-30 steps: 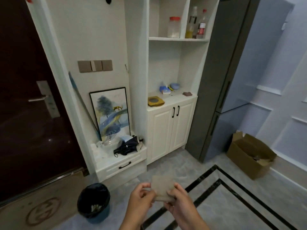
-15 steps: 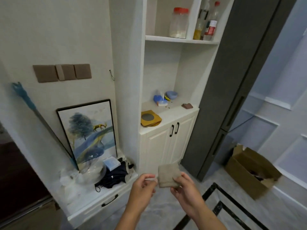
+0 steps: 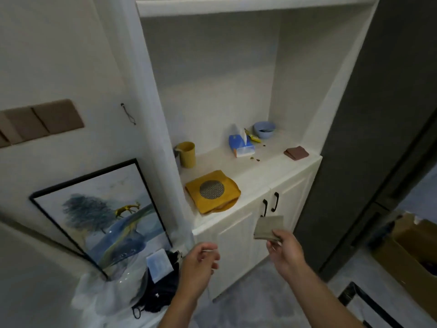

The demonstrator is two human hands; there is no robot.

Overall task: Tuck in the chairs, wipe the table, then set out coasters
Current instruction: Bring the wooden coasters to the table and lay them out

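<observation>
A person stood before a white built-in cabinet whose open niche rose above a countertop and a pair of lower doors with black handles. A dark grey tall unit filled the right of the view, with an open cardboard box on the floor near its foot. To the left a framed painting of a tree and a golden deer leaned against the wall under a row of brown switch plates.

On the countertop lay a yellow mat with a round mesh disc at its centre, its near edge just over the cabinet front. Behind it stood a yellow cup at the niche's left wall, a blue tissue pack further back, a small blue bowl at the rear and a brown square pad at the right edge.

The right hand was raised in front of the cabinet doors, below the countertop edge, its thumb and fingers clamped on the lower corner of a folded grey-beige cloth; most of the cloth stood up and to the left, clear of the fingertips. The left hand hovered well apart from the cloth, empty, its fingers loosely curled and slightly spread, above a dark bundle on the low ledge
</observation>
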